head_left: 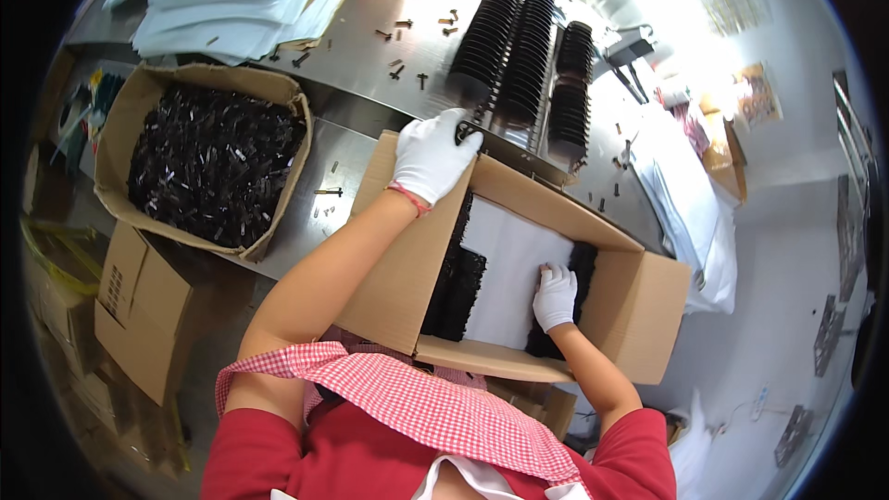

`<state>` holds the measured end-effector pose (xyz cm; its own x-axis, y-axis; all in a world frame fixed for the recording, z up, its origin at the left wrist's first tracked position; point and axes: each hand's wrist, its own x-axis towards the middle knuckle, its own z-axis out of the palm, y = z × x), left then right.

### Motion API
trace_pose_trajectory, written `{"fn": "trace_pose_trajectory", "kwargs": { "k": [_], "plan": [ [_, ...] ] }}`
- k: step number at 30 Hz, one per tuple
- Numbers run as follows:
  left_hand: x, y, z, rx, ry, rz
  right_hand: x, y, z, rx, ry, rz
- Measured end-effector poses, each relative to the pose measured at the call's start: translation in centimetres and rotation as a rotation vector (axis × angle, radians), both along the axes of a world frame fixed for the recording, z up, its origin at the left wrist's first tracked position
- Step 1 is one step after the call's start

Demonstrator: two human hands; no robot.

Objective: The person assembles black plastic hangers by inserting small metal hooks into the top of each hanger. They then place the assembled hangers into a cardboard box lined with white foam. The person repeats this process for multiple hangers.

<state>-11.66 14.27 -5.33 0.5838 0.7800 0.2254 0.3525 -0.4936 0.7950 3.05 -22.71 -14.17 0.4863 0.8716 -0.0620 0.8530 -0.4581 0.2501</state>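
The left hand (pixel 431 156), in a white knit glove, curled over the far rim of the open cardboard box (pixel 622 301), its fingers closed on a small black part (pixel 466 132), probably plastic. The right hand (pixel 554 296), gloved alike, lay flat and unclenched on the white sheet (pixel 505 273) inside the box, grasping nothing. Under the sheet sat rows of ribbed black pieces (pixel 456 287), mostly covered. Beyond the box, on the steel table (pixel 370 56), stood long ridged stacks of black parts (pixel 519 46) among scattered screws (pixel 398 69). To the left, a second carton (pixel 125 130) brimmed with loose black parts, its lower edge hidden by the forearm.
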Motion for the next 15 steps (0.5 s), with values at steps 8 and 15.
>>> {"fn": "trace_pose_trajectory", "kwargs": {
  "k": [8, 15],
  "plan": [
    [0.7, 1.1, -1.9, -0.024, -0.135, -0.004, -2.6, 17.6, 14.0, 0.789, 0.665, 0.073],
    [0.3, 1.2, -1.2, -0.122, -0.102, -0.057, -0.1, 30.4, 14.2, 1.041, 1.427, -0.229]
  ]
}}
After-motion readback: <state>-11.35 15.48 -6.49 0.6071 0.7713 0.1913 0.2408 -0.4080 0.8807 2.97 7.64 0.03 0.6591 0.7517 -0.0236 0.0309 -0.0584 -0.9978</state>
